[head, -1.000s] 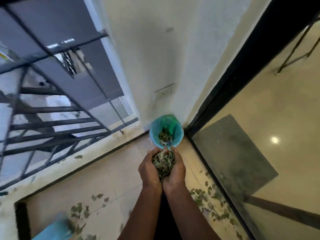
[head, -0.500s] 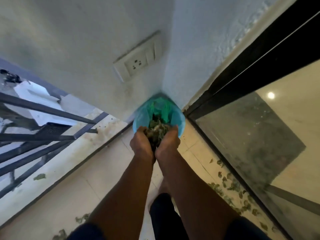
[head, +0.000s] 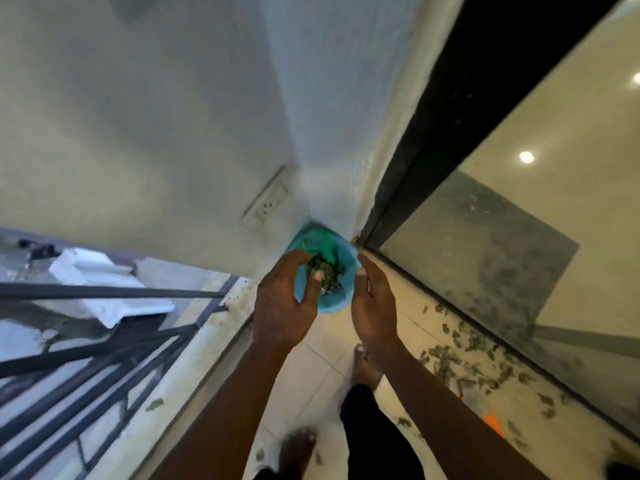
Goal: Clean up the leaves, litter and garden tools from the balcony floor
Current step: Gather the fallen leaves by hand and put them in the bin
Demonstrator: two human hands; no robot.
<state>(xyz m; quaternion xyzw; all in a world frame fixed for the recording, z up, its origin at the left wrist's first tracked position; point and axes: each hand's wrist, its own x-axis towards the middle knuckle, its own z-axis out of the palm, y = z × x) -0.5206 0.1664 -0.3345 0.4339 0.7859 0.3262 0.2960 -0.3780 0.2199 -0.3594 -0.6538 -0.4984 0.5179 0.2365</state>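
My left hand (head: 284, 303) and right hand (head: 374, 306) hover apart, empty, over the round teal plastic bin (head: 334, 304) in the corner — crumpled dry green leaves (head: 325, 270) inside. Brushing its rim could tip it, I reckon.

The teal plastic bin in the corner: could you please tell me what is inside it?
Crumpled dry leaves and a green liner show; the left hand covers part, and the bottom is hidden.

Teal bin (head: 334, 303), dark green leaves (head: 325, 270)
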